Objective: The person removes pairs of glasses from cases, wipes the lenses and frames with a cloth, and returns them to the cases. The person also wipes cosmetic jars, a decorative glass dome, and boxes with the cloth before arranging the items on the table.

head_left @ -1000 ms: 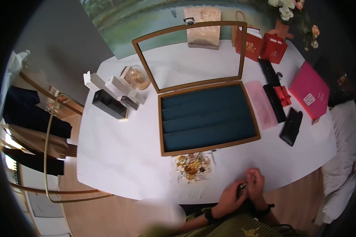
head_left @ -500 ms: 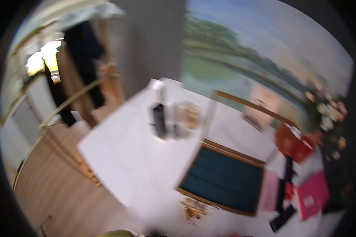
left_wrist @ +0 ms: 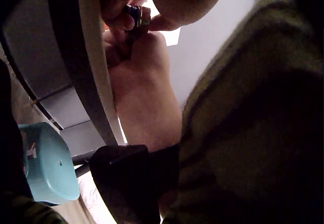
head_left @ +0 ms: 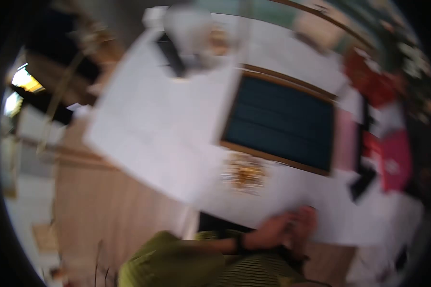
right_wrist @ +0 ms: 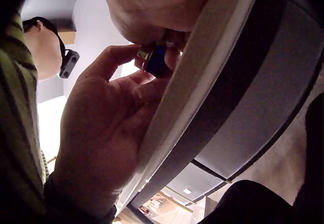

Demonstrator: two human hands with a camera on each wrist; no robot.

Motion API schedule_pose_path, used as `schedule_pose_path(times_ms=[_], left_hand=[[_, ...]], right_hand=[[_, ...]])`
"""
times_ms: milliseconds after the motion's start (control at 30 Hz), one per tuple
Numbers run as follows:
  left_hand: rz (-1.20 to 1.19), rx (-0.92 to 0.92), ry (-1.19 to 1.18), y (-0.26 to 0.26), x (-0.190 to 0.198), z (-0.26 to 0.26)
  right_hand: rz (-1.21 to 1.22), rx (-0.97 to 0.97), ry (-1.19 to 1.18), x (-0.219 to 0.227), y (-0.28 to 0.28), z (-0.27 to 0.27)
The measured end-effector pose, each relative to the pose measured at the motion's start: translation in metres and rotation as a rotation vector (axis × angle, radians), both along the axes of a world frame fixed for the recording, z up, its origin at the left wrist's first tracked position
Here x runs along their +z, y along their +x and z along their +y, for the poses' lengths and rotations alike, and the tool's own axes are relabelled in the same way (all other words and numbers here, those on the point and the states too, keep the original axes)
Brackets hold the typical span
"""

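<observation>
Both hands meet at the table's front edge in the blurred head view: my left hand (head_left: 269, 232), with a dark band on its wrist, and my right hand (head_left: 303, 228) beside it. A small dark-blue and gold-coloured item (right_wrist: 158, 62) is pinched in the fingers of my left hand (right_wrist: 101, 117) in the right wrist view. My right hand (left_wrist: 144, 92) also grips this item (left_wrist: 135, 18) in the left wrist view. Its exact shape is unclear. A pile of gold-coloured pieces (head_left: 244, 173) lies left of the hands, in front of the blue-lined wooden case (head_left: 280, 122).
The case stands with its framed lid raised. On the white table (head_left: 153, 129), a black box (head_left: 171, 55) stands at the back left; red bags (head_left: 371, 81), a pink box (head_left: 396, 162) and black cases (head_left: 363, 184) are on the right. A teal stool (left_wrist: 53, 163) is below.
The head view has swung and tilted, shifting the table in frame. The hands, almost wholly out of view half a second ago, show again, still together. The case remains raised.
</observation>
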State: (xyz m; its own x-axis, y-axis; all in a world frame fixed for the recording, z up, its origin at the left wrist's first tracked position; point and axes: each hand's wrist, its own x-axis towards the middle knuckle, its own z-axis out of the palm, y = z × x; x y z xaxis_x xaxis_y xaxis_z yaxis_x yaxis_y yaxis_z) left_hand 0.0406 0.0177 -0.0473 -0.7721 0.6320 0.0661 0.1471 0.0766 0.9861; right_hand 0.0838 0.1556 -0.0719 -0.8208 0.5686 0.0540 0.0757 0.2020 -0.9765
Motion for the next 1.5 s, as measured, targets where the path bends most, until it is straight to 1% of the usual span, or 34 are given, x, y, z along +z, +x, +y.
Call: schedule_pose_path(times_ms=[33, 67, 100, 133, 167, 200, 267, 333, 367, 433, 467, 533, 567, 633, 667, 800, 867, 1000, 1067, 1133, 1200, 1267, 1300, 1333, 1367, 1400, 1467, 1500], left_hand=[[-0.039, -0.045, -0.004, -0.006, 0.013, -0.006], [-0.009, -0.022, -0.026, -0.009, 0.021, -0.007], [-0.053, -0.039, -0.082, -0.011, 0.027, -0.007], [-0.03, -0.027, -0.078, -0.012, 0.025, -0.007], [0.016, -0.024, -0.062, -0.015, 0.024, -0.007], [0.049, -0.001, -0.04, -0.013, 0.025, -0.005], [0.036, 0.019, -0.032, -0.011, 0.019, -0.002], [0.074, 0.048, 0.023, -0.01, 0.013, 0.001], [0.065, 0.066, 0.051, -0.01, 0.017, 0.002], [0.081, 0.072, 0.022, -0.011, 0.028, 0.002], [0.078, 0.074, 0.034, -0.013, 0.032, 0.001], [-0.018, 0.027, -0.035, -0.014, 0.036, 0.0], [-0.023, 0.027, -0.036, -0.012, 0.032, 0.001], [0.114, 0.083, 0.053, -0.013, 0.023, 0.001], [0.108, 0.068, 0.046, -0.014, 0.019, 0.0], [0.052, 0.073, 0.005, -0.01, 0.02, 0.001], [0.022, 0.085, 0.05, -0.01, 0.019, 0.002], [0.029, 0.075, 0.026, -0.009, 0.017, -0.001], [0.122, 0.094, 0.046, -0.011, 0.01, 0.003], [-0.058, 0.087, -0.01, -0.007, 0.017, -0.001], [-0.04, 0.136, 0.019, -0.003, 0.011, 0.004], [0.013, 0.107, 0.018, -0.008, 0.019, 0.001], [0.02, 0.139, -0.025, -0.01, 0.021, -0.001], [0.025, 0.13, -0.041, -0.011, 0.022, 0.0], [0.025, 0.108, -0.045, -0.011, 0.022, 0.0], [0.02, 0.112, -0.054, -0.011, 0.02, 0.002], [-0.018, 0.189, 0.039, -0.008, 0.015, 0.006], [-0.056, 0.197, 0.05, -0.008, 0.016, 0.007]], right_hand=[[-0.143, 0.053, 0.135, 0.022, -0.002, -0.004], [-0.108, 0.028, 0.093, 0.031, -0.01, -0.01], [-0.092, 0.014, -0.04, 0.029, -0.009, -0.011], [-0.212, 0.001, -0.081, 0.044, -0.012, -0.014], [-0.08, 0.011, 0.072, 0.025, -0.012, -0.011], [-0.109, 0.027, 0.106, 0.034, -0.013, -0.012], [-0.048, 0.05, 0.062, 0.041, -0.015, -0.011], [-0.061, 0.043, -0.008, 0.036, -0.014, -0.011], [-0.07, 0.059, 0.02, 0.033, -0.013, -0.011], [-0.022, 0.031, -0.063, 0.033, -0.013, -0.011], [-0.025, 0.033, -0.051, 0.035, -0.012, -0.009], [-0.084, 0.051, -0.107, 0.04, -0.011, -0.009], [-0.05, 0.057, -0.07, 0.038, -0.012, -0.009], [-0.046, 0.059, -0.055, 0.038, -0.014, -0.009], [-0.049, 0.064, -0.032, 0.038, -0.013, -0.01], [-0.08, 0.043, -0.102, 0.035, -0.009, -0.011], [-0.019, 0.026, -0.13, 0.027, -0.007, -0.01], [-0.086, 0.029, -0.158, 0.034, -0.006, -0.013], [-0.025, 0.012, 0.041, 0.029, -0.01, -0.01], [-0.086, -0.024, -0.011, 0.042, -0.012, -0.011], [-0.051, -0.013, -0.095, 0.037, -0.007, -0.009], [0.027, 0.033, 0.067, 0.03, -0.009, -0.006], [0.018, 0.024, -0.017, 0.031, -0.011, -0.007], [0.001, 0.008, -0.087, 0.035, -0.012, -0.01], [-0.003, 0.02, -0.104, 0.038, -0.013, -0.012], [-0.013, 0.047, -0.079, 0.043, -0.016, -0.012], [-0.031, 0.052, -0.051, 0.051, -0.017, -0.01], [-0.04, 0.1, -0.031, 0.054, -0.018, -0.007]])
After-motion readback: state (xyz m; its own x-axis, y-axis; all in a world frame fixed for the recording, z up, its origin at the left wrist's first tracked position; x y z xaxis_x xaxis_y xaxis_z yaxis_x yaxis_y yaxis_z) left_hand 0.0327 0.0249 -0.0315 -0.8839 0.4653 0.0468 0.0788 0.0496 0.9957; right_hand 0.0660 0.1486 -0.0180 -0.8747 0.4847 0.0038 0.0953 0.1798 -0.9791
